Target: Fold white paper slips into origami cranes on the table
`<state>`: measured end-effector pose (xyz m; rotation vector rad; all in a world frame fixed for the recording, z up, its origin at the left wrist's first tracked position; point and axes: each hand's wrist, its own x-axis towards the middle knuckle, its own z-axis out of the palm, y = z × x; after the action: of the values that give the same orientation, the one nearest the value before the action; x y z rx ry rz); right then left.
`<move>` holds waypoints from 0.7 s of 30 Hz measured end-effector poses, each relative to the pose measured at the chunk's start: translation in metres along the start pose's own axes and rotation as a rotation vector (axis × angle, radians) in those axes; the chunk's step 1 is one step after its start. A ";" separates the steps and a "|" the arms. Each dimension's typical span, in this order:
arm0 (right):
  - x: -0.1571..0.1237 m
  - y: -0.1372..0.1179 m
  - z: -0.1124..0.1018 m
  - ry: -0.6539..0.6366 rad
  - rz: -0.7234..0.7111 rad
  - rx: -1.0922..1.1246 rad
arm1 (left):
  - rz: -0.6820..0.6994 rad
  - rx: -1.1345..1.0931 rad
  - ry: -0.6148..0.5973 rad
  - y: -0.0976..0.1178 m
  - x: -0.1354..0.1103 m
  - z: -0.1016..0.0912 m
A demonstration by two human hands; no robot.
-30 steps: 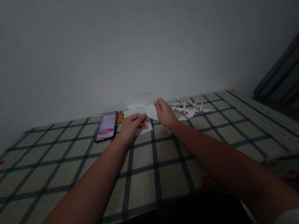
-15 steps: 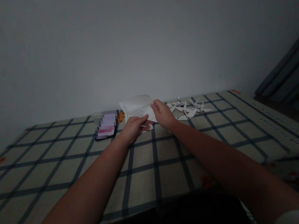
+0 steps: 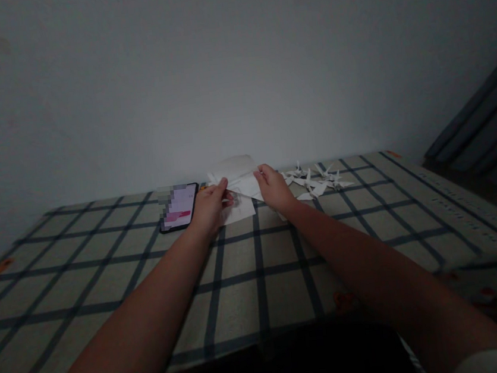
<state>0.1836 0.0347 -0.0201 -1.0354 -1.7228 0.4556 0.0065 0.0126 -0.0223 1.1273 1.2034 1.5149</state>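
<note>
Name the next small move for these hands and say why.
Probably ease the paper down and smooth it flat: its far part stands raised, the right hand holds its right side, and the left hand is at its left.

Left of the held paper point(image 3: 233, 165), a phone point(image 3: 184, 206) barred the way; right, folded cranes point(image 3: 319, 188); behind, the wall point(image 3: 236, 74). Nearer, checked cloth point(image 3: 283, 296) offered passage.

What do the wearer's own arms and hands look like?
The left hand and right hand are ungloved, with no watch visible. The left forearm is bare to the frame's edge. The right arm shows a pale sleeve edge near the bottom-right corner.
</note>
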 end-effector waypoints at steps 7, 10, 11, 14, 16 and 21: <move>-0.002 0.001 0.002 -0.017 0.028 0.037 | 0.031 -0.069 0.011 0.000 -0.002 0.001; -0.003 0.003 0.001 -0.012 0.053 0.045 | 0.035 -0.045 -0.032 -0.001 -0.002 0.001; -0.003 0.003 0.000 -0.009 0.062 0.044 | 0.024 -0.008 -0.071 -0.002 -0.003 0.001; -0.004 0.003 -0.001 -0.009 0.074 0.040 | -0.043 0.147 -0.260 -0.004 -0.007 0.002; -0.005 0.002 0.000 -0.018 0.062 0.041 | -0.087 0.211 -0.364 -0.004 -0.010 0.004; -0.004 -0.001 0.001 -0.012 0.026 0.021 | -0.116 0.193 -0.331 -0.001 -0.011 0.005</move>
<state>0.1827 0.0310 -0.0225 -1.0429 -1.7129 0.4964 0.0140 0.0029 -0.0244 1.3507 1.1780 1.0900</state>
